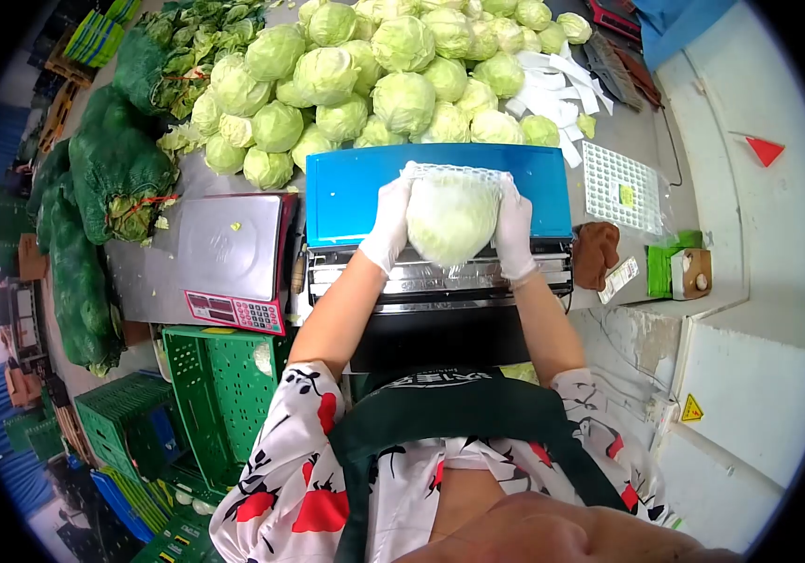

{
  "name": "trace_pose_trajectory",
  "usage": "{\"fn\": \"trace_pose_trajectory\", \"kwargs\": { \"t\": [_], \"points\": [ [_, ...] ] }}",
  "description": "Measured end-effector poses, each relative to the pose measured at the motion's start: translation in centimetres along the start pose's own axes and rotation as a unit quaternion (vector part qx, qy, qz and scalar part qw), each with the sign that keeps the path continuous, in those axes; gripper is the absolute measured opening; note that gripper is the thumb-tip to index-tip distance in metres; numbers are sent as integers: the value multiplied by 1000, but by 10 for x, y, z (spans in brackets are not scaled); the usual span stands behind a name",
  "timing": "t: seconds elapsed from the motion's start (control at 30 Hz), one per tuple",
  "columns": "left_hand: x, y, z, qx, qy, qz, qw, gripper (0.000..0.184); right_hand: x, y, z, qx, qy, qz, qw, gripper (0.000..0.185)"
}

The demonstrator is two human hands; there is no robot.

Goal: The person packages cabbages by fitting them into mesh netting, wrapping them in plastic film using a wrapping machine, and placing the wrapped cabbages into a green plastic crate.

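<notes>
A pale green cabbage is held up between my two gloved hands, above a machine with a blue top and a metallic front. Across the cabbage's far side runs a white net-like band. My left hand is closed at the cabbage's left side, its fingertips at one end of the band. On the opposite side, my right hand grips near the band's other end. The cabbage's underside is hidden, and I cannot tell whether it touches the machine.
Many cabbages are heaped behind the machine, with white strips to their right. A scale stands at left, near green mesh sacks. Green crates are lower left. A white grid tray and brown cloth lie at right.
</notes>
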State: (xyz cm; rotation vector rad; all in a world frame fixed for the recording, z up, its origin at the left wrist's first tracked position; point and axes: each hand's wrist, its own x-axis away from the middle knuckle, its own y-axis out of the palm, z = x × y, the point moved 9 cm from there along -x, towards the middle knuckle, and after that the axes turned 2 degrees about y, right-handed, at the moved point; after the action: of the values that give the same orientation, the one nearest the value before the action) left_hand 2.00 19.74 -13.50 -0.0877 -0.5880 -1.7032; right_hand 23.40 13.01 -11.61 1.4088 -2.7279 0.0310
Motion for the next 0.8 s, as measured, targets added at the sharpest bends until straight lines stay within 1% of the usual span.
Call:
{"fn": "trace_pose_trajectory", "kwargs": {
  "t": [0.03, 0.07, 0.13, 0.17, 0.2, 0.23, 0.27, 0.3, 0.33, 0.4, 0.43, 0.47, 0.5, 0.53, 0.57, 0.6, 0.63, 0.67, 0.7, 0.73, 0.77, 0.8],
  "points": [
    [6, 15, -3, 142, -72, -59, 986, 40, 8, 5, -17, -48, -3, -22, 999, 39],
    [15, 30, -6, 281, -143, -114, 942, 38, 12, 12, -41, -34, -22, -73, 996, 34],
    [47, 42, 12, 286, -201, -128, 928, 38, 18, 25, -89, -6, -59, -177, 982, 26],
    [55, 46, 17, 287, -226, -138, 921, 38, 10, 38, -95, 101, -87, -295, 946, 25],
    [50, 41, 11, 306, -229, -134, 914, 39, 6, 47, -100, 192, -134, -404, 884, 24],
    [43, 34, -2, 325, -232, -129, 907, 40, -23, 37, -71, 82, -65, -379, 919, 27],
    [38, 29, -8, 345, -234, -126, 900, 41, -42, 26, -42, -29, 4, -347, 937, 31],
    [36, 27, 5, 348, -232, -124, 900, 44, -47, 9, -23, -170, 235, -271, 918, 41],
    [26, 22, 19, 307, -198, -112, 924, 45, -58, -8, -18, -152, 191, -209, 947, 40],
    [13, 12, 42, 223, -137, -76, 962, 47, -35, 2, -64, -86, 90, -169, 978, 43],
    [11, 20, 53, 220, -147, -102, 959, 47, -10, 21, -77, -54, 53, -213, 974, 47],
    [2, 26, 59, 187, -97, -165, 964, 47, 13, 42, -88, -22, 9, -258, 966, 52],
    [-6, 32, 63, 152, -44, -228, 961, 47, 34, 54, -82, 43, -4, -273, 961, 67],
    [-6, 39, 67, 118, 8, -288, 950, 47, 44, 54, -72, 98, -77, -233, 964, 73],
    [-1, 46, 82, 235, -39, -292, 926, 45, 48, 50, -63, 63, -42, -230, 970, 72],
    [-16, 24, 90, 258, 15, -194, 946, 43, 51, 47, -56, 27, -7, -226, 974, 71],
    [-29, -2, 100, 277, 71, -92, 954, 41, 50, 44, -54, 20, -5, -213, 977, 69],
    [-30, -31, 106, 292, 123, 12, 949, 40, 53, 39, -53, 13, 0, -199, 980, 67],
    [-22, -53, 108, 199, 159, 55, 965, 40, 56, 33, -51, 5, 4, -181, 983, 66],
    [-15, -74, 108, 105, 199, 94, 970, 40, 54, 31, -49, 13, 12, -198, 980, 65],
    [-3, -92, 96, -29, 196, 133, 971, 38, 50, 27, -47, 22, 20, -214, 976, 65],
    [20, -92, 92, -126, 221, 113, 960, 36, 49, 21, -44, 29, 31, -229, 973, 65]
  ]
}}
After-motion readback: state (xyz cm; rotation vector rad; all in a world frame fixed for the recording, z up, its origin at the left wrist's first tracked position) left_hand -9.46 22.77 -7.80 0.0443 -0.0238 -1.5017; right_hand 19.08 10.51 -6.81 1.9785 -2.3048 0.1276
